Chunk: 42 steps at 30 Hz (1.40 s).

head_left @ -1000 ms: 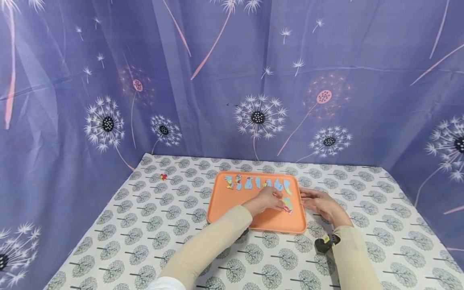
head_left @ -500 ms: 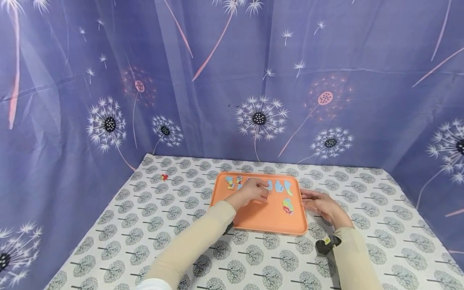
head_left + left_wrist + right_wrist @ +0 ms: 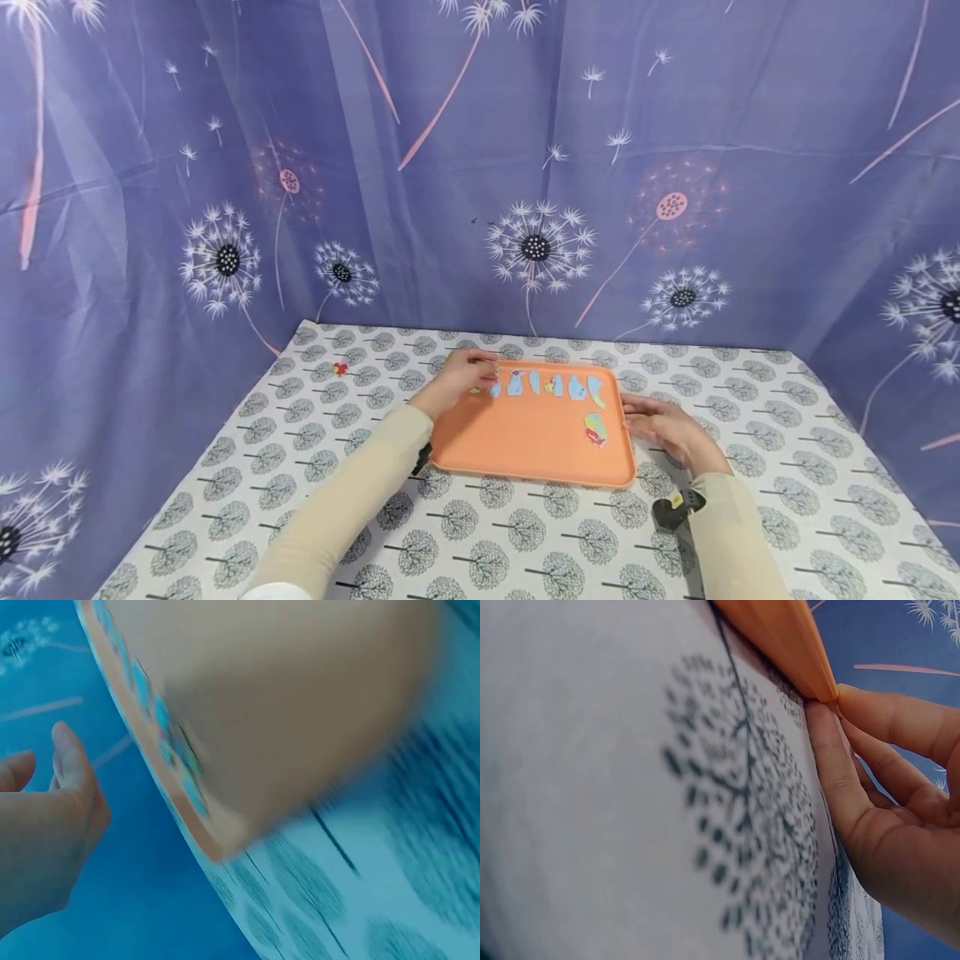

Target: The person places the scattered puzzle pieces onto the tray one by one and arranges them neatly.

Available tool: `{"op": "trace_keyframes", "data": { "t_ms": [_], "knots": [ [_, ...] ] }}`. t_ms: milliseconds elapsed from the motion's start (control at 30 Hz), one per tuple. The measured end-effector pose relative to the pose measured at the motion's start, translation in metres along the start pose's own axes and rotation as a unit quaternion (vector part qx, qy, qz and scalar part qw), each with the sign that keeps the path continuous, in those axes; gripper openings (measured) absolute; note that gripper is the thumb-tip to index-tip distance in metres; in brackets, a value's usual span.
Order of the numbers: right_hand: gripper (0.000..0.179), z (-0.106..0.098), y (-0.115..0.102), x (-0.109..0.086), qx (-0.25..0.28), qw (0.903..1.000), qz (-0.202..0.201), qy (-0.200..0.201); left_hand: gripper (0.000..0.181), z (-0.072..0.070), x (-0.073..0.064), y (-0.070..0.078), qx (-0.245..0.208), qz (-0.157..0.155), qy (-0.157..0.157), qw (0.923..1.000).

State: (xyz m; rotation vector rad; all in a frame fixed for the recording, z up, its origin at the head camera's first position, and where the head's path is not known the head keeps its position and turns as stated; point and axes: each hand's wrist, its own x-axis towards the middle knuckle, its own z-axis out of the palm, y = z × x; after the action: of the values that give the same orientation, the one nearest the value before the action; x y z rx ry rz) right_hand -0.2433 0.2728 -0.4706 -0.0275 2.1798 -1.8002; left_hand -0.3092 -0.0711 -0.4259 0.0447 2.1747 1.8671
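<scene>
An orange tray (image 3: 517, 442) lies on the table with a row of small light-blue, puzzle-like pieces (image 3: 576, 387) along its far side. An oval patch of blue, yellow and red pieces (image 3: 595, 429) lies near its right side. My left hand (image 3: 457, 379) hovers at the tray's far left corner, partly covering the leftmost pieces. Its fingers bend loosely, and the left wrist view shows nothing between them. My right hand (image 3: 663, 425) touches the tray's right rim with thumb and fingertips, the fingers fairly straight. In the right wrist view these tips meet the rim from outside.
A small red piece (image 3: 340, 368) lies alone on the tree-print tablecloth (image 3: 480, 550), left of the tray. Purple dandelion curtains (image 3: 450, 208) hang behind and beside the table. A black wrist device (image 3: 677, 507) sits on my right wrist.
My left hand has moved left from the oval patch, across the row, to the tray's far left corner. The oval patch is now uncovered. The right hand has stayed at the rim.
</scene>
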Motion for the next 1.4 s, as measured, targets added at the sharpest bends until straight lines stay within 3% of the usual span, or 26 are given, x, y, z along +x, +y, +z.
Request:
{"op": "trace_keyframes", "data": {
  "t_ms": [367,567,767,1167,1400],
  "knots": [
    [0.067,-0.001,0.002,0.002,-0.002,1.0,0.005,-0.001,0.036,-0.077,0.004,-0.026,-0.04,0.025,0.115,0.9923],
    [0.067,-0.002,0.004,0.003,0.007,1.0,0.003,-0.005,0.037,-0.12,-0.003,-0.039,-0.041,0.005,0.187,0.9815],
    [0.067,-0.003,0.004,0.003,0.007,0.9999,-0.003,-0.012,0.036,-0.157,-0.01,-0.05,-0.044,0.0,0.26,0.9647],
    [0.068,-0.002,0.002,0.0,0.002,0.9999,-0.008,-0.012,0.037,-0.201,-0.023,-0.069,-0.003,-0.046,0.348,0.9365],
    [0.067,-0.002,0.002,0.001,0.011,0.9999,-0.009,-0.003,0.042,-0.209,-0.021,-0.07,0.02,-0.076,0.351,0.9332]
  ]
}}
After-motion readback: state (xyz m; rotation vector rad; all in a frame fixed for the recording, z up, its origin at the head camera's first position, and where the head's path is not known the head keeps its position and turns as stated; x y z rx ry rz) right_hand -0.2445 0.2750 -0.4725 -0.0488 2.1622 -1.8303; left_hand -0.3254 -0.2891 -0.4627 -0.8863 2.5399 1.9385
